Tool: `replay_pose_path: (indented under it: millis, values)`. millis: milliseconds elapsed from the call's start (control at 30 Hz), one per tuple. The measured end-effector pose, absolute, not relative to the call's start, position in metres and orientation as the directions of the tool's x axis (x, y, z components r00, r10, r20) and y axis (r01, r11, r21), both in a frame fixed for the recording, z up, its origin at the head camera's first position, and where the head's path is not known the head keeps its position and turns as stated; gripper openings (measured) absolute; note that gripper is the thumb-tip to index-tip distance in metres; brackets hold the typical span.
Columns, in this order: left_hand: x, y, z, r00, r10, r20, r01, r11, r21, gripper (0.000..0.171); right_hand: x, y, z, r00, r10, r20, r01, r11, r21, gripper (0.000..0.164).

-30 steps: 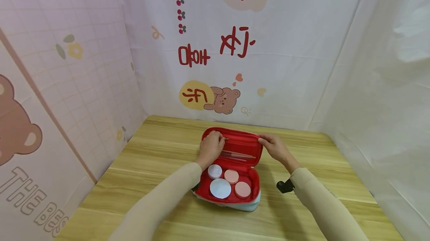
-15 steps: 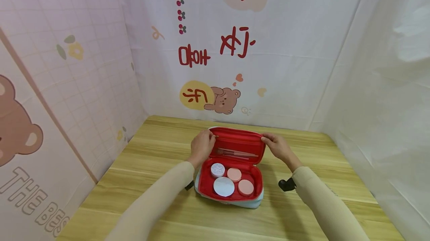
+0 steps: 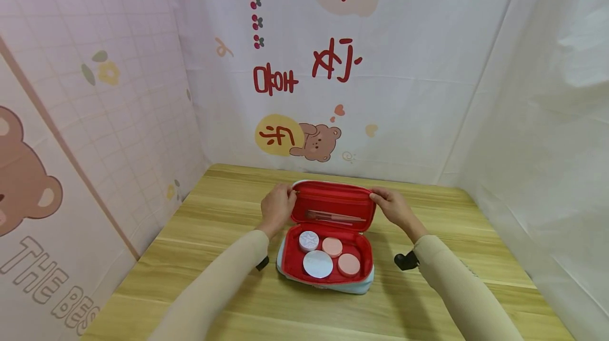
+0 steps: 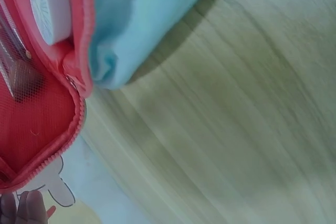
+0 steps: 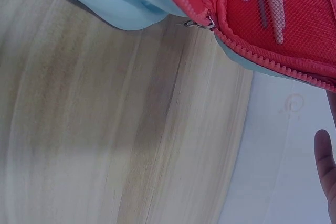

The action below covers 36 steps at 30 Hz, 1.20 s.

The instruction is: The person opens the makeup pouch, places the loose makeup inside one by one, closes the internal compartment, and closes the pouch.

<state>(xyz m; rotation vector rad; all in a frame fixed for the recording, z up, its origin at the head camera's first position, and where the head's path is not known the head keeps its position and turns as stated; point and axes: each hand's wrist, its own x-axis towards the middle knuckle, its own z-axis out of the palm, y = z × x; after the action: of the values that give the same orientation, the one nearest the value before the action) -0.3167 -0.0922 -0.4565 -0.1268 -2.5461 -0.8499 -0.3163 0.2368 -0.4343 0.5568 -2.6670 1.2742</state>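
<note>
A pale blue makeup bag (image 3: 357, 286) with a red lining stands unzipped on the table, its lid (image 3: 333, 191) raised at the back. My left hand (image 3: 277, 206) holds the lid's upper left corner; its fingertips also show at that edge in the left wrist view. At the upper right corner, my right hand (image 3: 394, 208) grips the lid's edge. Inside the bag sit a white round mirror-like disc (image 3: 317, 264), a white jar with a star pattern (image 3: 308, 241) and two pink round cases (image 3: 349, 265). Makeup brushes (image 3: 335, 217) lie behind the lid's mesh pocket.
The wooden table (image 3: 228, 193) reaches back to a white printed curtain (image 3: 404, 66). A zipper pull (image 5: 197, 23) hangs at the bag's hinge side in the right wrist view. Black wrist pieces (image 3: 406, 261) show beneath both sleeves.
My left hand has moved left, from in front of the lid's pocket to its left corner, uncovering the brushes. The bag has shifted slightly right. My right hand keeps its hold on the lid.
</note>
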Motion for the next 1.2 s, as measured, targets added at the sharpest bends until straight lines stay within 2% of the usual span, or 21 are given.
replay_pose_path:
  millis: [300,600,800,867,967,1100,1200]
  values:
    - [-0.315,-0.098,-0.456,-0.89,-0.078,0.448,0.192,0.829,0.525,0.015,-0.316,0.235,-0.432,-0.923,-0.277,0.266,-0.381,0.576,-0.723,0.031]
    - [-0.316,-0.101,-0.458,-0.856,-0.071,0.512,0.201,0.867,0.456,0.017,-0.316,0.232,-0.43,-0.927,-0.257,0.272,-0.374,0.603,-0.704,0.033]
    - [-0.314,-0.106,-0.46,-0.881,-0.075,0.467,0.198,0.837,0.509,0.013,-0.316,0.231,-0.431,-0.909,-0.286,0.304,-0.417,0.59,-0.692,0.026]
    - [-0.313,-0.107,-0.46,-0.893,-0.096,0.44,0.185,0.814,0.551,0.015,-0.316,0.232,-0.432,-0.904,-0.299,0.306,-0.426,0.582,-0.692,0.023]
    - [-0.314,-0.106,-0.458,-0.925,-0.104,0.365,0.167,0.751,0.639,0.032,-0.316,0.233,-0.434,-0.901,-0.309,0.305,-0.433,0.574,-0.696,0.02]
    - [-0.315,-0.106,-0.455,-0.987,-0.015,0.161,0.118,0.613,0.782,0.056,-0.314,0.237,-0.44,-0.905,-0.31,0.291,-0.422,0.562,-0.711,0.025]
    - [-0.314,-0.107,-0.453,-0.998,0.048,0.04,0.059,0.534,0.843,0.065,-0.311,0.239,-0.443,-0.922,-0.297,0.248,-0.375,0.525,-0.764,0.031]
